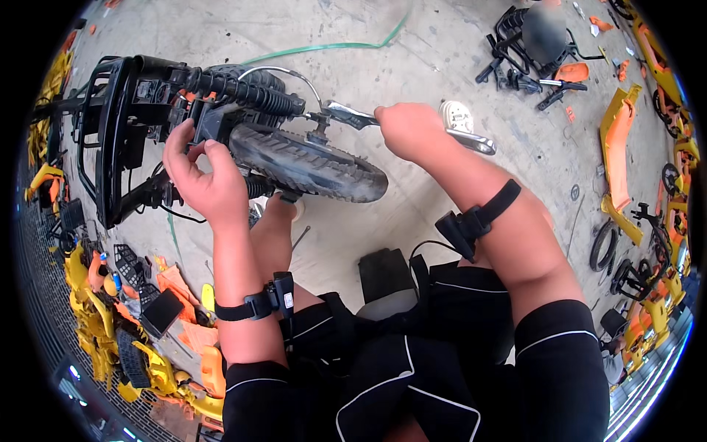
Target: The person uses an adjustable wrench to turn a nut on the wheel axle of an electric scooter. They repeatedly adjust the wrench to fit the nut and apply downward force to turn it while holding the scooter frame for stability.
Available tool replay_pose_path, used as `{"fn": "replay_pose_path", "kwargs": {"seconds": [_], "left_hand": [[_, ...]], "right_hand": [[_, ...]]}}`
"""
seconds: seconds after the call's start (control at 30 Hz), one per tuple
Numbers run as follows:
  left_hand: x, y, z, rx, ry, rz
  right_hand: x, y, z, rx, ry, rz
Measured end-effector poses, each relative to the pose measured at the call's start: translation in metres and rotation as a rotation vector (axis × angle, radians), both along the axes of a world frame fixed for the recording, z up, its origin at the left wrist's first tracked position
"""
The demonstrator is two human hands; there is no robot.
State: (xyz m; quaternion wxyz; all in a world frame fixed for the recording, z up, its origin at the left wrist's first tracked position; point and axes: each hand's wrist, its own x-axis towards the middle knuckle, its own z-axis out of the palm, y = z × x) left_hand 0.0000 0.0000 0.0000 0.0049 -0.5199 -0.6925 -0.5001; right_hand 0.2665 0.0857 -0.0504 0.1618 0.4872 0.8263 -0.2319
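Note:
A small vehicle's front end lies on the floor at the left, with a knobby black wheel (309, 166) between fork legs wrapped in black coil springs (236, 88). My right hand (412, 131) is closed around a silver wrench (471, 141), whose head reaches the axle end beside the wheel. Whether its jaws grip the nut cannot be made out. My left hand (206, 173) is open, fingers curved and apart, near the black block between the fork legs. Any contact there is unclear. A thin cable (283, 70) arcs from the fork toward the axle.
A green hose (324, 47) crosses the floor at the back. Black metal parts (534, 66) lie at the far right, near an orange and yellow panel (618, 151). Yellow and orange scraps (173, 287) are heaped at the left. My white shoe (458, 116) is beyond the wrench.

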Motion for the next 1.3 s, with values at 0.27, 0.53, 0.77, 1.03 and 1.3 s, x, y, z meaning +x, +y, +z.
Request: {"fn": "replay_pose_path", "kwargs": {"seconds": [0.27,0.53,0.77,1.03,1.3], "left_hand": [[0.013,0.015,-0.015,-0.062,-0.126,-0.15],[0.044,0.03,-0.018,-0.115,-0.125,-0.212],[0.048,0.035,-0.023,-0.18,-0.207,-0.251],[0.045,0.043,-0.031,-0.238,-0.314,-0.254],[0.024,0.043,-0.031,-0.345,-0.407,-0.235]], "right_hand": [[0.008,0.012,-0.027,-0.03,0.083,-0.037],[0.01,0.039,-0.097,-0.43,0.192,-0.102],[-0.015,0.033,-0.075,-0.31,0.026,-0.215],[-0.018,0.036,-0.085,-0.301,0.014,-0.335],[-0.013,0.049,-0.035,-0.246,0.174,-0.347]]}}
